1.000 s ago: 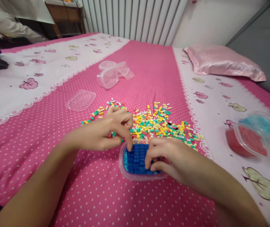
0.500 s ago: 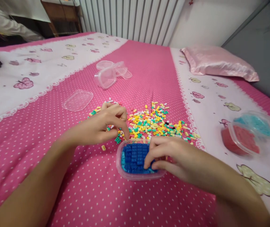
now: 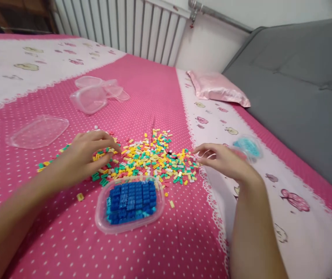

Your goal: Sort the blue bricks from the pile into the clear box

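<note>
A clear plastic container [image 3: 100, 223] packed with blue bricks [image 3: 132, 197] sits on the pink dotted bedspread [image 3: 166, 248]. Behind it spreads a loose pile of small yellow, green, red and white bricks [image 3: 151, 157]. My left hand [image 3: 94, 151] hovers over the pile's left part, fingers apart and curved, with nothing visible in them. At the pile's right edge is my right hand [image 3: 216, 157], its fingers spread and no brick visible between them.
Several clear empty tubs and lids [image 3: 92, 99] lie at the back left, with a flat clear lid [image 3: 39, 131] nearer. Beyond my right hand stand tubs of turquoise bricks [image 3: 247, 146] and red bricks [image 3: 237, 154], partly hidden. A pink pillow [image 3: 216, 89] lies farther back.
My right hand has left the blue bricks in the container and moved to the right edge of the pile. The view has turned right, and my left hand stays over the pile's left side.
</note>
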Action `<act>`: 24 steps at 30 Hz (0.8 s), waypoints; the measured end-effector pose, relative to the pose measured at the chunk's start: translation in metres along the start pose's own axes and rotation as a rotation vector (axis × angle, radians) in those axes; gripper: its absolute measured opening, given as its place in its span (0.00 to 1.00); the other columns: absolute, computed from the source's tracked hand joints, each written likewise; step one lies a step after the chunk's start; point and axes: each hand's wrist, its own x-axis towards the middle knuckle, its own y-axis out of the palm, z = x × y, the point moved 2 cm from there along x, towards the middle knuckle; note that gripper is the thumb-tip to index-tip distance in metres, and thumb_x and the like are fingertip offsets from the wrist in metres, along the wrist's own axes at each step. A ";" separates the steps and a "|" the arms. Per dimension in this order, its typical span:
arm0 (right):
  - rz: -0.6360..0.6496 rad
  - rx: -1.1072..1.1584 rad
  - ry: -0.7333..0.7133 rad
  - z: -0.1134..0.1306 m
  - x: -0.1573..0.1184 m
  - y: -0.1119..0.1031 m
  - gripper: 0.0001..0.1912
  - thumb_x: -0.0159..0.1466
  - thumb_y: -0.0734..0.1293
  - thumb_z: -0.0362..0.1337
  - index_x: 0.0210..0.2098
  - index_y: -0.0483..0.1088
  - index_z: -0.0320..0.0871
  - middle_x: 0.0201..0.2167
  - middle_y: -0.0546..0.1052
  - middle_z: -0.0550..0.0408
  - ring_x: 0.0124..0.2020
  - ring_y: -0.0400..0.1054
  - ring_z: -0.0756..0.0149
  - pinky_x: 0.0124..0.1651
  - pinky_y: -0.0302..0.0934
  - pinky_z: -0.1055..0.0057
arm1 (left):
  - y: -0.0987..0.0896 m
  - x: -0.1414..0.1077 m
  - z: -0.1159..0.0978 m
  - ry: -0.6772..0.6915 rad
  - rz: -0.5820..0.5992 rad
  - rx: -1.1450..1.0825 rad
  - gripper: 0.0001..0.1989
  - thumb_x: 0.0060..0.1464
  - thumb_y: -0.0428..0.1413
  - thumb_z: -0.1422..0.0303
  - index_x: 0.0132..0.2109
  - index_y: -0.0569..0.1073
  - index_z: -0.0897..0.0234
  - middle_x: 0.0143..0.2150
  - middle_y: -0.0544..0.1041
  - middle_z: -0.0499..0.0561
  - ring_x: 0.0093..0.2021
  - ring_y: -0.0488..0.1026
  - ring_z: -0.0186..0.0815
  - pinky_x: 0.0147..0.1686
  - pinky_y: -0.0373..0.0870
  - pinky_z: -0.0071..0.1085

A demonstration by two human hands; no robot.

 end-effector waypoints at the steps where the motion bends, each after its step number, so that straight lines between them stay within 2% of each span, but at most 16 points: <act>1: 0.017 0.003 0.023 -0.008 0.003 0.003 0.11 0.62 0.69 0.38 0.45 0.75 0.45 0.43 0.79 0.51 0.43 0.73 0.62 0.47 0.67 0.64 | 0.000 0.001 0.001 -0.022 -0.001 -0.006 0.15 0.64 0.48 0.61 0.47 0.77 0.62 0.50 0.74 0.53 0.51 0.68 0.42 0.53 0.61 0.37; 3: 0.028 -0.018 0.049 -0.019 0.009 0.010 0.22 0.59 0.72 0.36 0.53 0.72 0.44 0.52 0.75 0.46 0.52 0.71 0.57 0.54 0.66 0.60 | 0.000 0.002 0.004 -0.067 -0.024 -0.023 0.16 0.65 0.47 0.60 0.47 0.76 0.63 0.50 0.74 0.53 0.51 0.68 0.42 0.53 0.62 0.38; 6: 0.024 -0.060 0.020 -0.021 0.018 0.025 0.46 0.53 0.78 0.40 0.67 0.58 0.44 0.66 0.62 0.38 0.67 0.57 0.48 0.66 0.54 0.52 | 0.001 0.003 0.006 -0.113 -0.045 -0.048 0.16 0.65 0.48 0.58 0.47 0.75 0.62 0.50 0.75 0.52 0.51 0.69 0.43 0.54 0.62 0.38; 8: 0.021 -0.064 -0.038 -0.013 0.024 0.037 0.51 0.53 0.78 0.43 0.70 0.53 0.44 0.69 0.57 0.37 0.70 0.51 0.46 0.69 0.49 0.51 | 0.002 0.004 0.006 -0.123 -0.029 -0.055 0.16 0.65 0.48 0.58 0.47 0.74 0.61 0.49 0.76 0.51 0.51 0.69 0.42 0.54 0.63 0.38; 10: -0.004 -0.058 -0.126 -0.001 0.029 0.048 0.43 0.57 0.76 0.43 0.67 0.59 0.46 0.67 0.60 0.40 0.69 0.53 0.50 0.68 0.50 0.53 | 0.003 0.004 0.007 -0.123 -0.031 -0.054 0.15 0.65 0.49 0.58 0.47 0.74 0.62 0.48 0.76 0.51 0.50 0.70 0.42 0.55 0.62 0.38; 12: -0.042 -0.078 -0.187 0.010 0.034 0.056 0.26 0.61 0.74 0.39 0.58 0.69 0.49 0.60 0.67 0.46 0.64 0.59 0.54 0.65 0.52 0.55 | 0.004 0.005 0.008 -0.115 -0.054 -0.049 0.15 0.64 0.49 0.58 0.46 0.75 0.62 0.47 0.76 0.51 0.50 0.69 0.42 0.55 0.61 0.39; 14: -0.105 -0.131 -0.185 0.013 0.037 0.058 0.12 0.63 0.71 0.34 0.47 0.75 0.48 0.52 0.71 0.50 0.57 0.64 0.57 0.62 0.54 0.55 | 0.004 0.005 0.010 -0.109 -0.073 -0.045 0.16 0.64 0.49 0.57 0.45 0.76 0.62 0.46 0.76 0.51 0.49 0.70 0.43 0.54 0.62 0.39; 15: -0.148 -0.157 -0.165 0.013 0.038 0.058 0.09 0.64 0.69 0.31 0.43 0.76 0.47 0.49 0.73 0.50 0.55 0.65 0.57 0.61 0.55 0.56 | 0.005 0.005 0.010 -0.108 -0.078 -0.045 0.16 0.64 0.49 0.57 0.45 0.76 0.63 0.45 0.76 0.51 0.48 0.70 0.43 0.53 0.62 0.39; 19: -0.262 -0.128 -0.072 0.000 0.041 0.050 0.11 0.63 0.64 0.26 0.40 0.75 0.45 0.42 0.76 0.51 0.46 0.70 0.61 0.54 0.60 0.62 | 0.006 0.004 0.010 -0.103 -0.082 -0.047 0.16 0.64 0.48 0.57 0.45 0.76 0.62 0.46 0.76 0.52 0.49 0.69 0.42 0.54 0.63 0.39; 22: -0.253 -0.072 -0.042 -0.006 0.040 0.045 0.10 0.63 0.65 0.27 0.41 0.75 0.45 0.39 0.78 0.53 0.41 0.71 0.63 0.49 0.62 0.65 | 0.007 0.004 0.011 -0.099 -0.076 -0.041 0.17 0.64 0.48 0.57 0.45 0.76 0.62 0.46 0.76 0.52 0.49 0.69 0.42 0.55 0.62 0.40; 24: -0.201 -0.087 -0.057 -0.005 0.038 0.045 0.07 0.63 0.67 0.30 0.40 0.76 0.45 0.38 0.77 0.53 0.41 0.71 0.63 0.48 0.62 0.65 | 0.007 0.004 0.012 -0.082 -0.068 -0.038 0.17 0.64 0.48 0.56 0.44 0.76 0.61 0.45 0.76 0.51 0.47 0.70 0.41 0.54 0.63 0.39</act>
